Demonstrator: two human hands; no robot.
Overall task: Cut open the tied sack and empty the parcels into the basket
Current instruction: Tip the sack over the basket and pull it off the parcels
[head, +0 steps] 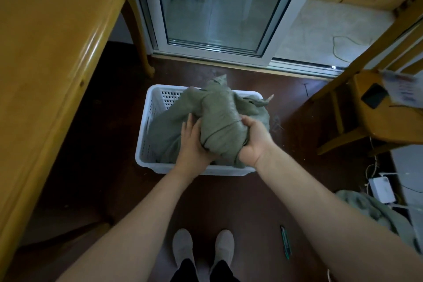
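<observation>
A grey-green woven sack lies bunched up in a white slotted plastic basket on the dark floor. A dark cord wraps around the sack's near end. My left hand presses and grips the sack's near left side. My right hand clutches the sack's near right side, fingers curled into the fabric. No parcels show; the sack covers most of the basket's inside. A green-handled cutter lies on the floor to the right of my feet.
A wooden table fills the left. A wooden chair with a phone and papers stands at the right. A second grey-green sack and a white box with cables lie at the right. A glass sliding door is beyond the basket.
</observation>
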